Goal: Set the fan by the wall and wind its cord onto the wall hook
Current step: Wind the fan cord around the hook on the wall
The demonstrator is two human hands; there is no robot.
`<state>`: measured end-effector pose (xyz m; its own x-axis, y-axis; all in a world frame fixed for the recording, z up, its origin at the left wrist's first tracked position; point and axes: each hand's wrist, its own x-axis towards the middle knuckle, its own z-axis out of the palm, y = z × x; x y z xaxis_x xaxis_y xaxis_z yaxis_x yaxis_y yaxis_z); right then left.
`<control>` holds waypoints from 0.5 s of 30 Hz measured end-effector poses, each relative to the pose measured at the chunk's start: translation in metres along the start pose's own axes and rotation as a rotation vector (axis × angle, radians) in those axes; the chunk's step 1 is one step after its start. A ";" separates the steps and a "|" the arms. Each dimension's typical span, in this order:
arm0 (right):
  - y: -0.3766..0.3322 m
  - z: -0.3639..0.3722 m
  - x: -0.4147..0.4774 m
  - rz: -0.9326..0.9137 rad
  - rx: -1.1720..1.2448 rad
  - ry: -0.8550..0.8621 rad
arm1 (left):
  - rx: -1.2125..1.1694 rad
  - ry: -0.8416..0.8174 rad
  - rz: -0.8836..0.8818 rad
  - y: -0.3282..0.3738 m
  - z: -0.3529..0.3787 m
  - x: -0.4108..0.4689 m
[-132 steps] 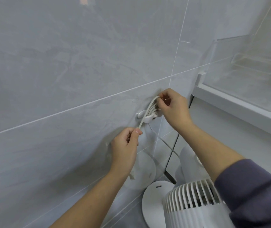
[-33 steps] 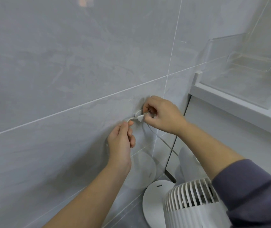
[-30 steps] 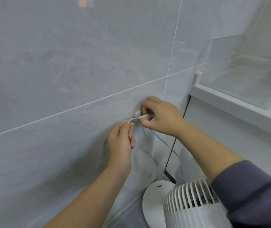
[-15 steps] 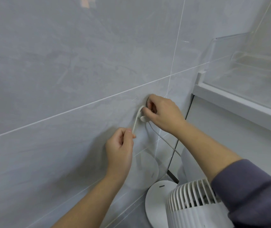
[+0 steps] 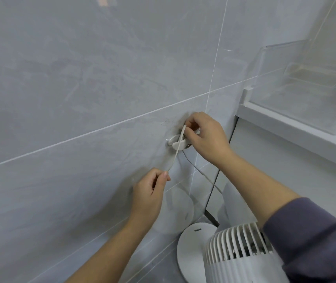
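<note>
While our right hand (image 5: 205, 137) pinches the wound cord (image 5: 173, 158) at the wall hook (image 5: 171, 142), mid-frame, our left hand (image 5: 149, 194), lower left of it, pinches the free length, which slants up-right to the hook; the fan (image 5: 236, 252) stands lower right.
</note>
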<state>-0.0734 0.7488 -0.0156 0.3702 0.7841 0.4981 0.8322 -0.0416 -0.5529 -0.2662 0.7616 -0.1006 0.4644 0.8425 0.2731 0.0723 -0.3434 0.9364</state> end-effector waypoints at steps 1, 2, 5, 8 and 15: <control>0.000 -0.001 0.000 0.015 0.026 0.005 | 0.006 -0.008 -0.004 -0.001 0.000 0.000; 0.001 -0.001 0.001 0.027 0.054 0.008 | 0.009 -0.012 -0.011 -0.002 0.001 0.001; 0.003 -0.004 0.001 0.049 0.120 0.006 | 0.003 -0.012 -0.026 -0.002 0.002 0.006; 0.006 -0.004 0.002 0.083 0.197 0.014 | 0.032 0.008 -0.016 0.000 0.004 0.013; 0.011 -0.009 0.001 0.076 0.297 0.042 | 0.088 -0.035 -0.012 0.009 0.008 0.024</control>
<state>-0.0600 0.7440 -0.0154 0.4487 0.7594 0.4711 0.6467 0.0879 -0.7576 -0.2472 0.7750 -0.0877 0.4936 0.8321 0.2530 0.1544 -0.3701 0.9161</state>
